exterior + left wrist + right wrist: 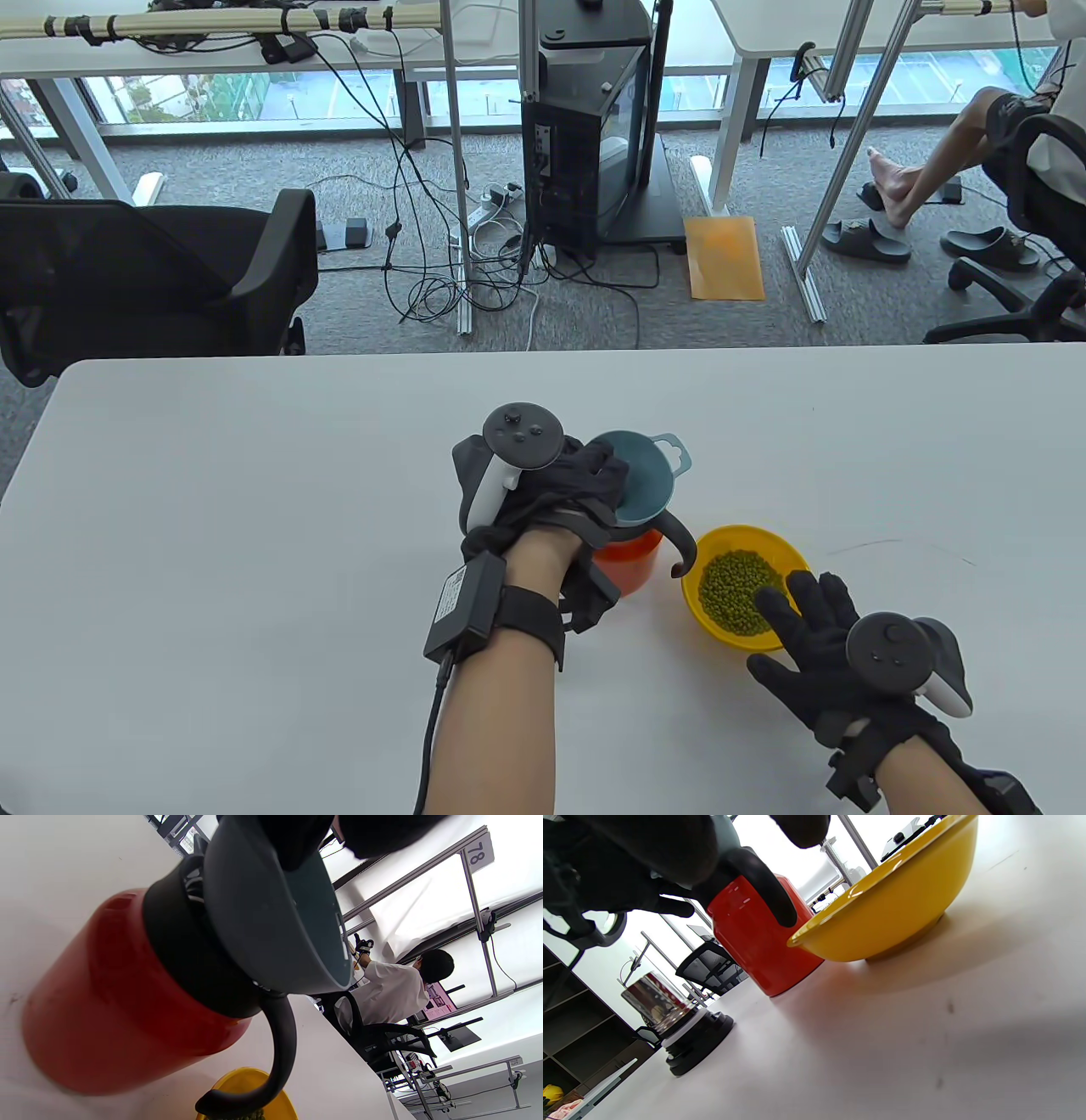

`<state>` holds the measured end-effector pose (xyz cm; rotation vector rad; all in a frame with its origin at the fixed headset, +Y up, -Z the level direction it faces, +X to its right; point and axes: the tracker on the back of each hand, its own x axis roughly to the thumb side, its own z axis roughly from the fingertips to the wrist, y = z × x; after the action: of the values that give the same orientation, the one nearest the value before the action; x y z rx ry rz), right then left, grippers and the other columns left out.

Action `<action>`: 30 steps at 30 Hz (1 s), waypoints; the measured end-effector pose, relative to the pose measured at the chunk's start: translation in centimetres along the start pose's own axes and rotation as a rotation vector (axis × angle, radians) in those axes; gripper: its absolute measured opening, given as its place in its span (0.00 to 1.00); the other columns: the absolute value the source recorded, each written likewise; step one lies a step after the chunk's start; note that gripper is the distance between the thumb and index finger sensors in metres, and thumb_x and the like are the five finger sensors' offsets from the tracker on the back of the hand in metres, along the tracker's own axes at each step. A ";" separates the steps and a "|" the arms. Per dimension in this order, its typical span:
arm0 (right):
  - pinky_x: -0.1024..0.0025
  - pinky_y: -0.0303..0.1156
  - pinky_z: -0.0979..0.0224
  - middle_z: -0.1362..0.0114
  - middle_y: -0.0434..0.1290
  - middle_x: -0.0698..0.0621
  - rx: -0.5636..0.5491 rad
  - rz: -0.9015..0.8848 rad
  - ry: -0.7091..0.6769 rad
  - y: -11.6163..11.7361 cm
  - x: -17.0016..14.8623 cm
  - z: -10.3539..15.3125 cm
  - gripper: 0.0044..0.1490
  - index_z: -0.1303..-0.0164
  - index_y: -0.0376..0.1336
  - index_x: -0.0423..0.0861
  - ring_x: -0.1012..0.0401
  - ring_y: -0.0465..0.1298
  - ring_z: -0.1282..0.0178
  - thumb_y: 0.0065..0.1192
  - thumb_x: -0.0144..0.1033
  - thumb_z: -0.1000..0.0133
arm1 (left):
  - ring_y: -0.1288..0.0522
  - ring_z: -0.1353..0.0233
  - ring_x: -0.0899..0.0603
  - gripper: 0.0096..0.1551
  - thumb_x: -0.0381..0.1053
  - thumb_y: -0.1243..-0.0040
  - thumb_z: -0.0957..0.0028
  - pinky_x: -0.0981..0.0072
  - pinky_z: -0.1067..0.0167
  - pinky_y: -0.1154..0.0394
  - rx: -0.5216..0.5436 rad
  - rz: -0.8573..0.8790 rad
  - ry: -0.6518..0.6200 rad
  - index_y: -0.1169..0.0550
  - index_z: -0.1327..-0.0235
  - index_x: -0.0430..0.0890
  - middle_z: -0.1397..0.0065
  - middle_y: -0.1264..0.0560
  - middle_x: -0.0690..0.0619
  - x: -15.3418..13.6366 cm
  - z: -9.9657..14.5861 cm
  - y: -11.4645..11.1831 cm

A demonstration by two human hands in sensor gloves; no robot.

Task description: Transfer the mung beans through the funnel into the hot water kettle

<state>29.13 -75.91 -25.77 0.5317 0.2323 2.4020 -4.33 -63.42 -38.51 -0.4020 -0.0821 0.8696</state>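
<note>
R hand (836, 654) lay nearest, fingers spread, fingertips over the near rim of the yellow bowl (789, 556) of mung beans (740, 592); not gripping it. Just left of the bowl stood the red kettle (632, 564) w/ black handle (683, 543) curving toward the bowl. Teal funnel (645, 484) sat in the kettle mouth, L hand (543, 492) gripping its rim. All on the white counter (254, 526), kettle lid (687, 1027) standing apart

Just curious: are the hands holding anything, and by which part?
The left hand holds the teal funnel by its rim. The right hand holds nothing.
</note>
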 end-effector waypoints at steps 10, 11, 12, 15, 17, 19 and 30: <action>0.21 0.30 0.37 0.21 0.29 0.26 0.003 -0.002 -0.002 0.0 0.0 0.0 0.56 0.14 0.43 0.35 0.26 0.23 0.29 0.56 0.57 0.39 | 0.64 0.19 0.31 0.38 0.61 0.46 0.50 0.31 0.27 0.58 -0.035 -0.119 0.020 0.35 0.24 0.53 0.18 0.58 0.45 -0.8 -0.3 -0.1; 0.21 0.30 0.37 0.21 0.29 0.26 0.005 -0.001 -0.001 0.1 -0.1 0.0 0.56 0.14 0.43 0.35 0.26 0.23 0.29 0.56 0.57 0.39 | 0.65 0.19 0.31 0.38 0.61 0.46 0.50 0.31 0.27 0.59 -0.033 -0.131 0.006 0.36 0.24 0.55 0.18 0.60 0.46 -0.7 0.0 0.2; 0.21 0.30 0.37 0.21 0.29 0.26 0.011 0.003 0.000 0.2 -0.1 -0.1 0.56 0.14 0.42 0.35 0.26 0.23 0.29 0.56 0.57 0.39 | 0.65 0.19 0.32 0.38 0.61 0.46 0.50 0.30 0.27 0.59 -0.019 -0.151 -0.003 0.36 0.24 0.55 0.17 0.61 0.46 -0.7 0.4 0.7; 0.21 0.30 0.37 0.21 0.29 0.26 0.014 0.007 0.001 0.2 -0.1 -0.1 0.56 0.14 0.43 0.35 0.26 0.23 0.29 0.56 0.57 0.39 | 0.65 0.19 0.32 0.39 0.61 0.46 0.50 0.31 0.26 0.60 0.033 -0.185 -0.028 0.38 0.23 0.54 0.17 0.61 0.46 -0.7 2.0 2.4; 0.21 0.30 0.37 0.21 0.29 0.26 0.011 0.011 0.000 0.2 0.0 0.0 0.56 0.14 0.43 0.35 0.26 0.23 0.29 0.56 0.57 0.39 | 0.65 0.19 0.32 0.39 0.61 0.47 0.50 0.30 0.27 0.60 0.054 -0.186 -0.049 0.38 0.23 0.55 0.17 0.61 0.46 -1.1 3.0 3.4; 0.21 0.30 0.37 0.21 0.29 0.26 0.005 0.015 0.001 0.1 0.0 0.0 0.56 0.14 0.43 0.35 0.26 0.23 0.29 0.56 0.57 0.39 | 0.65 0.19 0.32 0.39 0.61 0.47 0.50 0.29 0.27 0.61 0.091 -0.195 -0.045 0.39 0.23 0.55 0.17 0.61 0.46 -1.9 4.3 4.4; 0.21 0.30 0.37 0.21 0.29 0.26 -0.003 0.034 0.004 0.0 0.0 0.1 0.56 0.14 0.43 0.35 0.26 0.22 0.29 0.56 0.57 0.39 | 0.68 0.19 0.32 0.43 0.63 0.48 0.50 0.28 0.29 0.65 0.128 -0.408 -0.034 0.44 0.21 0.54 0.18 0.64 0.46 -9.6 9.2 2.8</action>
<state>29.14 -75.93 -25.63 0.5333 0.2225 2.4362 -14.77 -66.23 -30.19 -0.2382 -0.1342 0.4756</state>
